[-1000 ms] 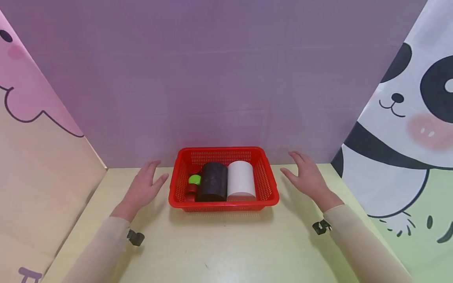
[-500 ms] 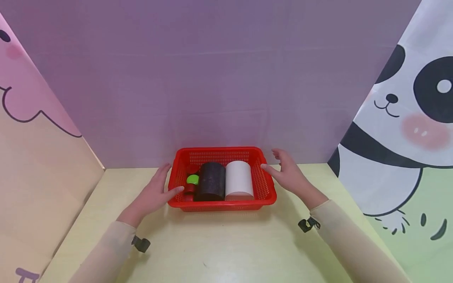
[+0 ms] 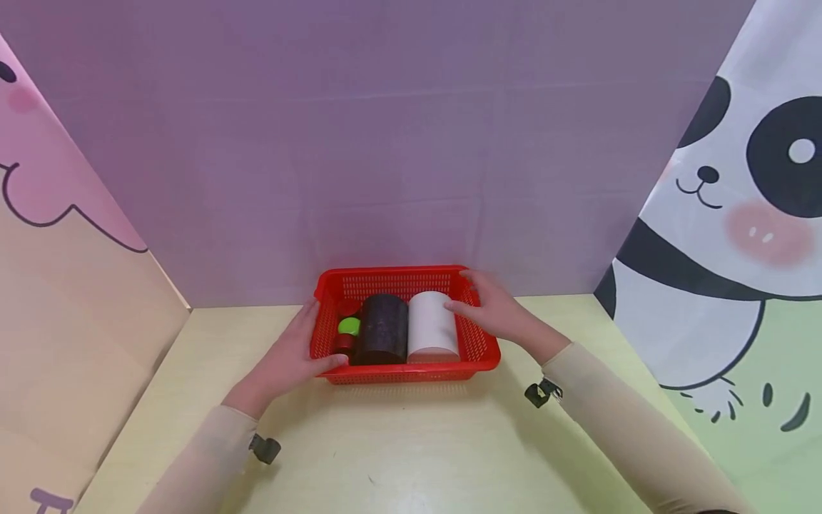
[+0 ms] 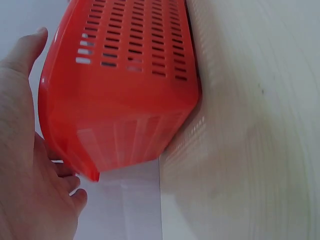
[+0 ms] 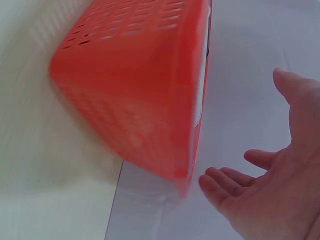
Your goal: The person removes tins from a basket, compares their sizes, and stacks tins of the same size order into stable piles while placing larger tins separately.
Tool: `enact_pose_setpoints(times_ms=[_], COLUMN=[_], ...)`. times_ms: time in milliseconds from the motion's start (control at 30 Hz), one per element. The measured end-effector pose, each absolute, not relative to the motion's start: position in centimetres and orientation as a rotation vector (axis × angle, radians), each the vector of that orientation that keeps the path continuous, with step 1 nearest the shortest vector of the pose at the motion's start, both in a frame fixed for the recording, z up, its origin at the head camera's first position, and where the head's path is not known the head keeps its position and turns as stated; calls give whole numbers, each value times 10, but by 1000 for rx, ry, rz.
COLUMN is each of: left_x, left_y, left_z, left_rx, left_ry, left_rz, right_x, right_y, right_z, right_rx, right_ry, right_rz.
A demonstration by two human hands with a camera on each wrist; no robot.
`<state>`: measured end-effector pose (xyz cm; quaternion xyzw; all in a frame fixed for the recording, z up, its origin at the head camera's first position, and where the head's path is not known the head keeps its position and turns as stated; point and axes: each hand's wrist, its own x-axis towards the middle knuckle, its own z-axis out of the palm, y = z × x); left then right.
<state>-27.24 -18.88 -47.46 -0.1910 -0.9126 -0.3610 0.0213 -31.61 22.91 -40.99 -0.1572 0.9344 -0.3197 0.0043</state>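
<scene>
A red plastic basket (image 3: 411,373) stands on the pale table near the purple back wall. Inside lie a black cylinder (image 3: 384,332), a white cylinder (image 3: 432,325), a green cap (image 3: 349,326) and small red pieces at the left end. My left hand (image 3: 292,357) lies against the basket's left end, thumb at the front-left corner of the rim. My right hand (image 3: 491,310) reaches over the right rim, its thumb tip at the white cylinder. In the left wrist view the left hand (image 4: 25,165) sits close beside the basket (image 4: 130,90). The right wrist view shows the right hand (image 5: 280,200) with relaxed fingers, holding nothing, beside the basket (image 5: 140,85).
The purple wall (image 3: 398,143) rises right behind the basket. A pink cartoon panel (image 3: 64,285) closes the left side, a panda panel (image 3: 738,250) the right. Bare table (image 3: 398,457) stretches in front of the basket.
Both hands have moved inward from either side of the basket. The left now lies against its left end; the right has come over the right rim to the white cylinder.
</scene>
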Motion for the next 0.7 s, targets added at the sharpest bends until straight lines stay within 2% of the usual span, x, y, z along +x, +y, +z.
enact_pose_setpoints(times_ms=[333, 700], left_x=[-270, -269], left_y=[-178, -174], left_z=[-479, -484], left_rx=[-519, -505], left_ry=[-2909, -2935], left_rz=[-974, -867], right_x=[-332, -344], right_y=[200, 183], right_z=[-398, -399], right_rx=[-565, -514], right_ry=[2863, 2754], right_rz=[-810, -744])
